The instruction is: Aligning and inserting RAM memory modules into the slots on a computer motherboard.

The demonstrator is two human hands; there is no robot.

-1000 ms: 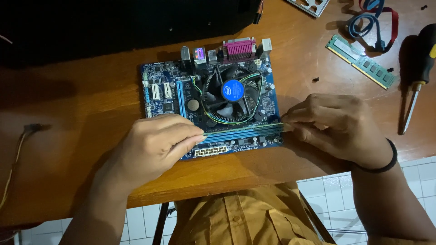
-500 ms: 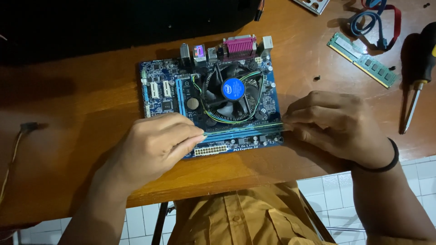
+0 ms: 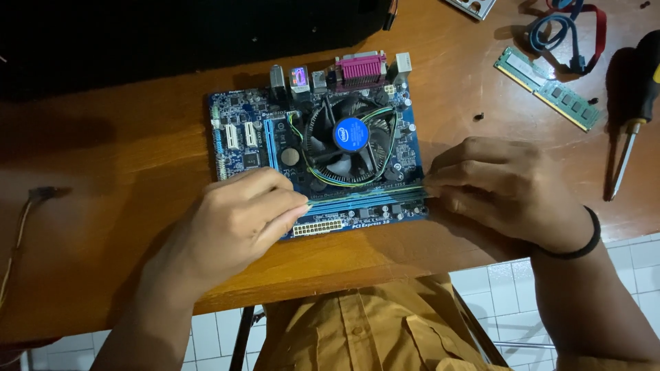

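- A blue motherboard [image 3: 275,137] is lying flat on the wooden table [image 3: 124,178] at the centre of the frame, its near edge running close to the table's front edge.
- The left hand [image 3: 237,223] is resting over the board's lower left part, fingers curled and bunched, fingertips [image 3: 299,205] pressing on the left end of a thin memory stick [image 3: 364,196].
- The right hand [image 3: 505,185] is sitting at the board's right edge, fingers bunched narrowly on the stick's right end; how firmly it is pinching, the frame is not showing.
- The stick's long axis is running left to right across the frame, spanning between the two hands along the blue slots just below the round cooling fan [image 3: 349,141].
- Each hand is covering one end, so neither is nearer than the other; the stick's middle is lying bare between them.
- Whether the stick is sitting fully down in its slot cannot be told from this view.
- A second, green memory stick [image 3: 546,88] is lying at the upper right, well apart from both hands, with a screwdriver [image 3: 629,130] at the right edge and coiled red and blue cables [image 3: 567,31] above it.
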